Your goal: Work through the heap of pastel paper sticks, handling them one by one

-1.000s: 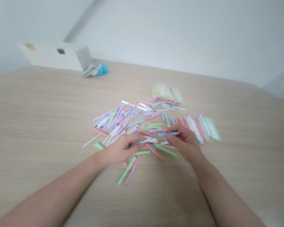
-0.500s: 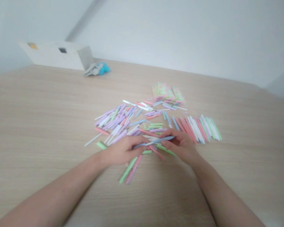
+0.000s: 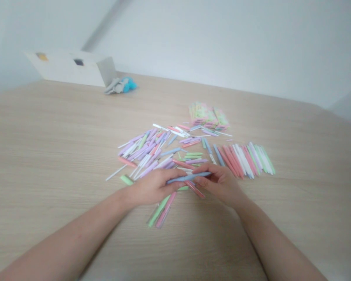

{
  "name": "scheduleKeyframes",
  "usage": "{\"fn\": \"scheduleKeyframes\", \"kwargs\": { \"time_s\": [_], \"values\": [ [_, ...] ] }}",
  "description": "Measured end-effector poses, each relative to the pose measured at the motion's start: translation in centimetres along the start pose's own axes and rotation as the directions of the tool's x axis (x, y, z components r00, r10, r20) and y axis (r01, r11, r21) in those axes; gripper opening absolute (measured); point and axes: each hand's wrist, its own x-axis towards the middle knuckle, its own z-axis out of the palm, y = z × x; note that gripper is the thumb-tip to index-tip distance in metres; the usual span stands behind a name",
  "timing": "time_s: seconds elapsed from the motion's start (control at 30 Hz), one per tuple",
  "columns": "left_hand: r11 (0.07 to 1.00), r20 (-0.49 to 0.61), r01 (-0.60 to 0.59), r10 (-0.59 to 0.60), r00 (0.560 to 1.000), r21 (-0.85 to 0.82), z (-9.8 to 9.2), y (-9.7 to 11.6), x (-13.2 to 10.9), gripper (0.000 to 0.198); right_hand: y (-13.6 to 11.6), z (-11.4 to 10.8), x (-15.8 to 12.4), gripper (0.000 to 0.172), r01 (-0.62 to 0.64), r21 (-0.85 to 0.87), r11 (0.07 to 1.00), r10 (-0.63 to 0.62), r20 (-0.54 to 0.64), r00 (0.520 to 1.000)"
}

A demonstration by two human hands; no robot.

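Over the table's middle, a blue pen (image 3: 189, 177) lies crosswise between my two hands, its parts meeting near the centre. My left hand (image 3: 153, 186) pinches its left end, while my right hand (image 3: 224, 184) has thumb and fingers closed on its right end. Beneath and behind them spreads a loose pile of purple, white, red and green pen parts (image 3: 146, 152). A red pen part (image 3: 195, 189) lies just under the right fingers. Nearer to me are a green piece (image 3: 158, 211) and a pink piece (image 3: 165, 210). Fine detail is blurred.
Right of my hands, several pens (image 3: 241, 160) lie side by side in a row. Small printed packs (image 3: 207, 116) are stacked behind the pile. At the back left stand a white box (image 3: 73, 70) and grey-and-blue gloves (image 3: 121, 85), near the wall.
My right hand has moved slightly left, bringing the two blue parts together. The white section that showed between them is now covered.
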Motion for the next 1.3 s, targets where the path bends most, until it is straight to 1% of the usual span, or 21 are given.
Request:
{"fn": "scheduleKeyframes", "kwargs": {
  "time_s": [0.1, 0.27, 0.43, 0.53, 0.63, 0.73, 0.77, 0.87, 0.93, 0.97, 1.07, 1.2, 1.3],
  "values": [
    [1.000, -0.005, 0.004, -0.004, 1.000, 0.000, 0.1, -0.1, 0.0, 0.032, -0.1, 0.1, 0.0, 0.027, -0.008, 0.019, 1.000, 0.008, 0.006, 1.000],
    [1.000, -0.007, -0.019, 0.019, 1.000, 0.004, 0.2, -0.3, 0.0, 0.033, 0.2, 0.3, -0.1, 0.023, 0.016, 0.010, 1.000, -0.016, 0.013, 1.000],
    [0.998, -0.012, -0.028, 0.029, 1.000, 0.061, 0.3, -0.4, -0.1, 0.033, 0.9, 0.6, -0.1, 0.024, -0.051, 0.040, 0.998, 0.048, 0.056, 0.997],
    [0.995, -0.022, -0.025, 0.027, 0.999, 0.099, 0.3, -0.3, -0.1, 0.031, 1.0, 0.6, 0.0, 0.028, -0.070, -0.012, 0.997, 0.071, 0.053, 0.996],
    [0.993, -0.020, -0.038, 0.041, 0.999, 0.112, 0.3, -0.2, -0.1, 0.031, 0.9, 0.6, 0.0, 0.031, -0.059, -0.078, 0.995, 0.064, 0.055, 0.996],
    [0.992, -0.012, -0.040, 0.042, 0.999, 0.122, 0.3, -0.2, -0.1, 0.032, 0.7, 0.5, 0.0, 0.036, -0.062, -0.115, 0.991, 0.071, 0.078, 0.994],
    [0.992, -0.014, -0.037, 0.039, 0.999, 0.121, 0.3, -0.2, -0.1, 0.032, 0.7, 0.5, 0.1, 0.035, -0.061, -0.104, 0.993, 0.071, 0.095, 0.993],
    [0.996, -0.028, -0.019, 0.022, 0.999, 0.089, 0.2, -0.3, -0.1, 0.033, 0.5, 0.1, 0.0, 0.026, -0.042, -0.003, 0.999, 0.042, 0.140, 0.989],
    [0.998, -0.041, -0.014, 0.016, 0.999, 0.063, 0.1, -0.4, -0.1, 0.033, 0.2, -0.3, 0.1, 0.032, 0.000, 0.030, 1.000, -0.004, 0.127, 0.992],
    [0.998, -0.045, -0.013, 0.015, 0.999, 0.055, 0.1, -0.4, -0.1, 0.033, 0.1, -0.5, 0.1, 0.032, 0.031, 0.008, 0.999, -0.031, 0.106, 0.994],
    [0.998, -0.045, -0.003, 0.006, 0.999, 0.065, 0.0, -0.4, 0.0, 0.033, -0.3, -1.0, 0.2, 0.018, 0.107, -0.120, 0.987, -0.103, 0.036, 0.994],
    [0.994, -0.061, -0.014, 0.021, 0.998, 0.107, 0.1, -0.3, 0.0, 0.033, -0.2, -1.0, 0.3, 0.019, 0.094, -0.217, 0.972, -0.098, -0.012, 0.995],
    [0.993, -0.061, -0.029, 0.036, 0.997, 0.117, 0.2, -0.4, -0.1, 0.034, -0.1, -0.8, 0.3, 0.023, 0.070, -0.253, 0.965, -0.074, -0.006, 0.997]
  ]
}}
